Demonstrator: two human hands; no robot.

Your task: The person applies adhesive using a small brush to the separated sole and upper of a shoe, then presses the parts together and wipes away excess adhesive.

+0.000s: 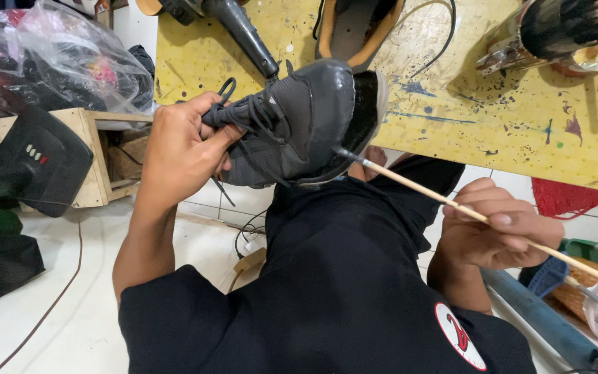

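Holding position: the left hand (178, 149) is gripping the black shoe (299, 128) by its laced upper, fingers curled tight around the laces, just in front of the near edge of the yellow table (479, 131).
Table: the yellow paint-spattered table is lying beyond the shoe; the shoe's toe is overlapping its near edge.
Shoe axis: the shoe's long axis is running roughly left to right, heel end inside the left hand, glossy toe and sole rim pointing right toward the brush.
Second shoe: another shoe (354, 28) with a tan rim is resting on the table, beyond the held shoe.
Dryer: a dark hair dryer (240, 31) is lying on the table, beyond and left of the shoe, nozzle pointing toward it.
Right hand: the right hand (496, 232) is pinching the wooden handle between thumb and fingertips, well right of and nearer than the shoe.
Brush: the thin brush (410, 183) is slanting up-left from the right hand; its tip is touching the shoe at the toe edge.
Nearer hand: the left hand is on the shoe; the right is reaching it only through the brush.
Count: shoes two; brushes one; dryers one; hands two.
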